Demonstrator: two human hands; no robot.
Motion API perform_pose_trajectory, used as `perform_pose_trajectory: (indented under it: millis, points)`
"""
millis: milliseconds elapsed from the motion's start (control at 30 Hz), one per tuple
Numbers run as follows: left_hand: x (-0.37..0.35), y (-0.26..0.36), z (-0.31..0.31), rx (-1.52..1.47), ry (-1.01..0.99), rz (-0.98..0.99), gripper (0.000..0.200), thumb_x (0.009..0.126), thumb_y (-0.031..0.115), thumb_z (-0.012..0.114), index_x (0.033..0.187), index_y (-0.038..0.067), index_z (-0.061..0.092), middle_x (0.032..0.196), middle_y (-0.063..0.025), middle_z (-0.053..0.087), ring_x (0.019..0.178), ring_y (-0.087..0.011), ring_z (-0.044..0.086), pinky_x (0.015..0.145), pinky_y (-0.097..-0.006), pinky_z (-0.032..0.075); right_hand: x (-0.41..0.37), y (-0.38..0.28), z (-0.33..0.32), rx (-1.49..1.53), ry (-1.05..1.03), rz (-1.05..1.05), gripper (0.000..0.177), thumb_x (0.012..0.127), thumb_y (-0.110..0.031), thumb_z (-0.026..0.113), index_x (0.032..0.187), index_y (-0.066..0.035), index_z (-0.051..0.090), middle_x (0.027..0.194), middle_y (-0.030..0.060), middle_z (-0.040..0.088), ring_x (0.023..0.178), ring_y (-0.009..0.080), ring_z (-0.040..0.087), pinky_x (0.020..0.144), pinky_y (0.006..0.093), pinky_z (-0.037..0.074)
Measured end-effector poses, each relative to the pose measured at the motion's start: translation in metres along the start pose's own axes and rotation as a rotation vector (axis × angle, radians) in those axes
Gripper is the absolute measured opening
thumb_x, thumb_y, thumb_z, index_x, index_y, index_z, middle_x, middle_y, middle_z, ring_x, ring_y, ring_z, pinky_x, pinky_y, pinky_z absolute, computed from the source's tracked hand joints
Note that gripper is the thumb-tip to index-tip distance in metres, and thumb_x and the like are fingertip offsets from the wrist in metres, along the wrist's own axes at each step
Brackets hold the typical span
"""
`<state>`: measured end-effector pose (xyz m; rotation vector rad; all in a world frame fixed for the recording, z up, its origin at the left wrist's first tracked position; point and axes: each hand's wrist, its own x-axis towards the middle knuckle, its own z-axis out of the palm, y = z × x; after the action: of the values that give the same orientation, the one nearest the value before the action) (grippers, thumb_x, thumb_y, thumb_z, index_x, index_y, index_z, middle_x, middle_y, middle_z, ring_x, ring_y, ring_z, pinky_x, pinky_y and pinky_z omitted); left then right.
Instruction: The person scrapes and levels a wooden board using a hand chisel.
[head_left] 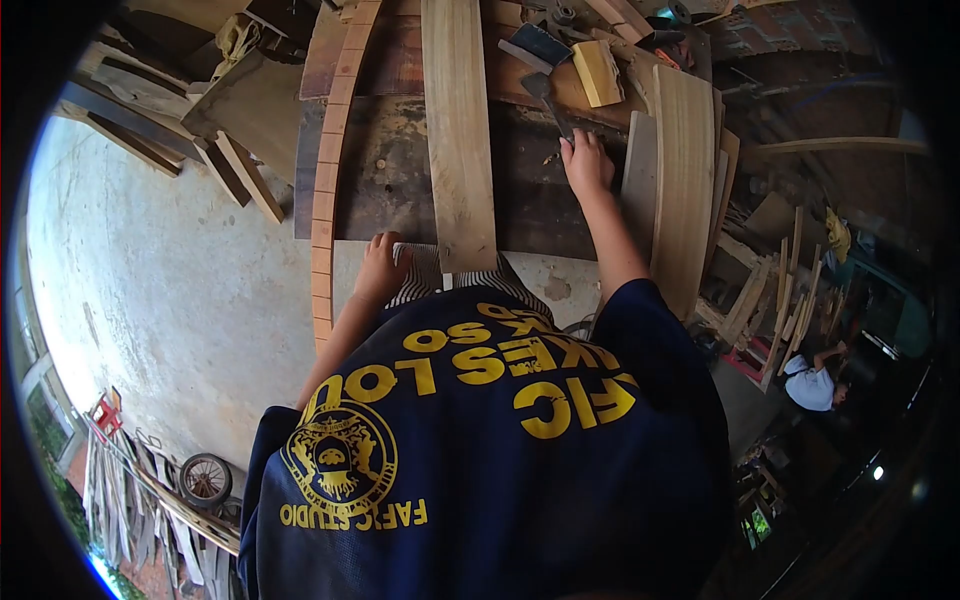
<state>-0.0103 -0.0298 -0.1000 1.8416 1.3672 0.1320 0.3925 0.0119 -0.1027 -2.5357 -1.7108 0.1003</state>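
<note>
Workbench: dark top (400,170), filling the frame from 11 to 1 o'clock; I read all positions from frame centre.
Plank: long pale plank (458,130), lying flat on the workbench and running from 12 toward 6 o'clock. Its near end overhangs the bench edge slightly.
Left hand: left hand (380,265), at the near bench edge, just beside the plank's end at its 9 o'clock side. The fingers are curled and touch a striped cloth (425,280). I cannot tell whether they clamp anything.
Right hand: right hand (585,160), at 1 o'clock, lying on the workbench, closed around the handle of a dark metal tool (545,95).
Tool: the handle slants up toward 11 o'clock from the fist, with the dark head lying on the bench top between the plank and a yellow block (598,72).
Curved strip: segmented wooden arc (335,150), at 9 o'clock of the plank, well apart from the left hand.
Boards: pale stack (685,170), just beside the right forearm at its 3 o'clock side.
Floor: grey concrete (170,270), at 9 o'clock.
Wheel: small wheel (205,478), at 8 o'clock.
Bystander: another person (815,380), at 4 o'clock, well apart from the bench.
</note>
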Motion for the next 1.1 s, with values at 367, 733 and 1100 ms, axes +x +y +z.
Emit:
perform_pose_trajectory:
  millis: [367,733,1100]
  points:
    - [0.019,0.102,-0.055,0.315,0.150,0.438,0.057,0.089,0.035,0.061,0.141,0.024,0.041,0.149,-0.0087,0.033,0.139,-0.0305,0.027,0.112,-0.0498,0.018,-0.140,-0.089,-0.072,0.672,-0.058,0.034,0.033,0.090,-0.025,0.063,0.113,-0.002,0.054,0.083,0.0194,0.065,0.076,0.0376,0.065,0.061,0.0399,0.050]
    - [0.064,0.090,-0.065,0.627,0.399,0.184,0.062,0.090,0.067,0.034,0.143,0.034,0.041,0.156,-0.0095,0.021,0.143,-0.0357,0.017,0.105,-0.0692,0.005,-0.189,-0.101,-0.097,0.594,-0.181,0.100,0.036,0.088,-0.029,0.064,0.113,-0.005,0.057,0.088,0.0169,0.067,0.081,0.0346,0.066,0.066,0.0399,0.050]
    - [0.034,0.094,0.008,0.410,-0.086,1.046,0.073,0.093,0.061,0.034,0.149,0.016,0.028,0.154,-0.0083,0.027,0.146,-0.0241,0.017,0.117,-0.0490,0.009,-0.209,-0.113,-0.067,0.589,-0.314,0.117,0.047,0.085,-0.025,0.065,0.125,-0.005,0.050,0.106,0.0220,0.064,0.095,0.0381,0.064,0.077,0.0433,0.051]
